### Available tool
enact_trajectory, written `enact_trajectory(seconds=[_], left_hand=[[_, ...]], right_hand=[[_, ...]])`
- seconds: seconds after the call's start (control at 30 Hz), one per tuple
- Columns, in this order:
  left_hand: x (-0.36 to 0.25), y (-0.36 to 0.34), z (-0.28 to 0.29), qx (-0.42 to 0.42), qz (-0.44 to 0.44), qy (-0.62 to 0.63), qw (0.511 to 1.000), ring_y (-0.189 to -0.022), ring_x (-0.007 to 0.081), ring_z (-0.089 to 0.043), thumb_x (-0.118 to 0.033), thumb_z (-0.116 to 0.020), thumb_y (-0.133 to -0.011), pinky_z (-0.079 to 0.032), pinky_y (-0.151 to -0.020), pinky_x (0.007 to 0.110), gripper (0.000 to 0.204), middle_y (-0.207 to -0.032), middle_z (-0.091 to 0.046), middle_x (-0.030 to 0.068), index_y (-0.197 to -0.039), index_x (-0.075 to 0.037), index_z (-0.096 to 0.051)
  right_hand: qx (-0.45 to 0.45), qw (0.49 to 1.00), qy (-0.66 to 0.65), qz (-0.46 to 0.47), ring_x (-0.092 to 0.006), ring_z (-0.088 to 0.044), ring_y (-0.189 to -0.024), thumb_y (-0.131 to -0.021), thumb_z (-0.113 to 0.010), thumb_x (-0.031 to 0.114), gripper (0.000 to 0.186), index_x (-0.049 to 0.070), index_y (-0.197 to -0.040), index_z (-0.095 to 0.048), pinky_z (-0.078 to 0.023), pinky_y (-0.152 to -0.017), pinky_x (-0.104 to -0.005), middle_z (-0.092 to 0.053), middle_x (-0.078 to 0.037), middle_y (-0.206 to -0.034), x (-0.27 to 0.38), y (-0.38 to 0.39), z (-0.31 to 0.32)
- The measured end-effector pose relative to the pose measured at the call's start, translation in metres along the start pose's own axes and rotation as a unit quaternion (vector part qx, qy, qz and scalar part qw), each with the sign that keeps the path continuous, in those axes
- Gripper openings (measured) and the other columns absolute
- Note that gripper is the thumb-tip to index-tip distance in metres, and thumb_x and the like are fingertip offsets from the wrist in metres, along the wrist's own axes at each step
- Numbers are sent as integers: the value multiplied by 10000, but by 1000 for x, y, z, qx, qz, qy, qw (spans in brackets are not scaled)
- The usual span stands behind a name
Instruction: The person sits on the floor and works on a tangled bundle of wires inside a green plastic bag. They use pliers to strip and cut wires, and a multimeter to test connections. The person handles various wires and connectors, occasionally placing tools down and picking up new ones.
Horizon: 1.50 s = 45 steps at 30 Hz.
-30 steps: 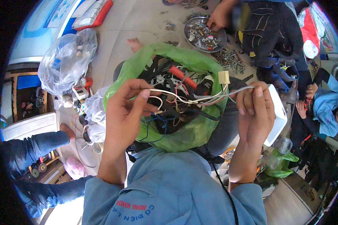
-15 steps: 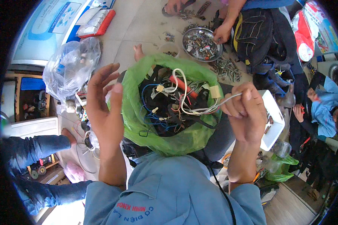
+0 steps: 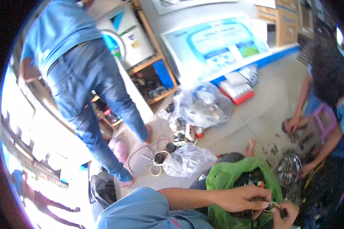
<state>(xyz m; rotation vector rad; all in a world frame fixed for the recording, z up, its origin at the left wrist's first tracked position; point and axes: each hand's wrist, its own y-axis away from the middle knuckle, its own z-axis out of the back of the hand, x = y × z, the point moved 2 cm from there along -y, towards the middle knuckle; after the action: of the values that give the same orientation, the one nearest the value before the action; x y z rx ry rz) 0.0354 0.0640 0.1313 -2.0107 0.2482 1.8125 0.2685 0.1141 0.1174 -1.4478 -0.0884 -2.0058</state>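
Observation:
A green plastic bag (image 3: 218,175) stands open at the lower right, with dark and red scrap inside, partly hidden by my hands. Above its near side my left hand (image 3: 239,198) reaches in from the left, fingers pinched on a pale wire (image 3: 273,204). Close beside it, my right hand (image 3: 287,215) grips the same wire between thumb and fingers. The wire bends in a short loop between the two hands. Blur hides its ends.
A person (image 3: 76,72) in jeans stands at the left. Another crouches at the right by a metal tray (image 3: 289,168) of small parts. Clear plastic bags (image 3: 189,159), cables and a red box (image 3: 237,95) lie on the tiled floor. A pink stool (image 3: 325,122) stands far right.
My view has swung left, so the bag now sits lower right. My left hand, empty and spread before, has come to the right hand and taken hold of the wire.

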Motion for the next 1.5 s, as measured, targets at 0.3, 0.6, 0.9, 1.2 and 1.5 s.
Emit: enact_trajectory(seconds=[0.3,0.6,0.9,1.2,1.5], left_hand=[[-25,34,39,-30,54,123,990,-591,87,-569,-308,-461,-1085,-444,-549,257,371,-708,-596,28,-971,8,-620],[23,35,36,-220,-24,81,972,-1007,184,-645,-318,-711,-901,-484,-952,350,568,-1042,-665,74,-1333,23,-571],[74,-11,-33,-70,-28,-283,956,-741,160,-599,-188,-716,-912,-468,-656,306,325,-862,-641,72,-1160,1,-625],[63,30,52,-293,73,85,950,-662,194,-566,-343,-374,-1098,-438,-593,280,390,-815,-621,125,-1022,-20,-580],[65,42,55,-335,66,5,940,-773,239,-652,-348,-388,-1091,-533,-670,343,465,-1047,-678,210,-1265,55,-538]], right_hand=[[-70,967,146,195,-272,-637,-664,-928,-705,134,154,-12,-920,-755,-513,-582,-383,-707,-176,-805,18,-6,-42],[-208,959,-49,-186,-91,-647,-781,-928,-729,150,181,-25,-966,-753,-507,-722,-245,-758,-79,-874,-17,-1,-28],[-97,960,-254,-65,-167,-713,-909,-943,-685,129,287,-64,-1155,-696,-563,-809,-273,-751,-145,-1014,23,-11,-20],[-163,941,-53,-290,-109,-662,-830,-918,-692,124,148,-21,-945,-704,-526,-778,-293,-729,-76,-893,-66,53,-15],[16,978,61,-199,-324,-661,-899,-749,-796,126,343,72,-1071,-693,-549,-798,-408,-651,-120,-948,-73,82,-76]])
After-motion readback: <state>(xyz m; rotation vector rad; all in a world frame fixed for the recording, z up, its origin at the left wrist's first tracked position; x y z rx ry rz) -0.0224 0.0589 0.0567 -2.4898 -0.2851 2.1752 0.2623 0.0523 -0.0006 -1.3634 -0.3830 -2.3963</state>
